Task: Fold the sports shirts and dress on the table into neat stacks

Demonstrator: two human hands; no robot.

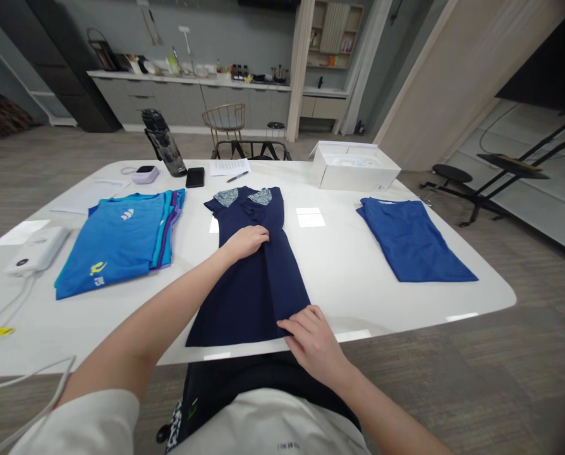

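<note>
A dark navy garment (pixel 235 297) with patterned grey-blue patches near its top lies on the white table, its right side folded inward. My left hand (pixel 248 242) pinches the fabric around the middle of the garment, fingers closed. At the lower right corner, near the table's front edge, my right hand (pixel 308 335) grips the folded hem between thumb and fingers. To the left is a stack of folded shirts (pixel 121 234), bright blue on top with teal and purple edges below. A folded blue garment (pixel 418 243) lies alone on the right.
Along the far side of the table (pixel 339 284) are a bottle (pixel 166 144), a black phone (pixel 195 177), a pen (pixel 237 176) on papers and an open white box (pixel 356 167). A white device (pixel 38 251) with cables sits at the left.
</note>
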